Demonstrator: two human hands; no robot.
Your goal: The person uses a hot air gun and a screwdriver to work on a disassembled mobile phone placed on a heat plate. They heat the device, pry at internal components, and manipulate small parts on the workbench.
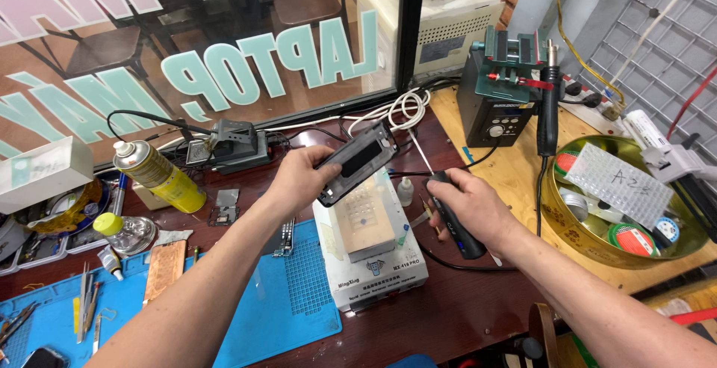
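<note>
Over the middle of the bench, in the head view, the left hand [302, 177] is closed around the lower end of a phone frame [357, 162], a dark, flat rectangle held tilted above a white heating plate unit [373, 248]. The thumb lies on the frame's upper face and the fingers wrap beneath it. The frame's far end points up and away toward the window.

The right hand [470, 207] is closed on a black power tool [455, 222], shaped like a thick pen, with a thin metal tip [420, 153] rising from it toward the frame's right edge; whether the tip touches the frame cannot be told. A black cable runs from the tool's rear across the dark table [463, 308].

The unit stands partly on a blue mat [284, 301], its tan top plate just below the frame. Left of the hands lie a yellow spray can [158, 176] on its side, a small clear bottle with a yellow cap [125, 232], and tweezers [84, 301] on the mat. To the right stand a hot-air station [497, 114] with its black handle hanging beside it, and a gold round tin [620, 203] holding tape rolls and a clear plastic sheet.
</note>
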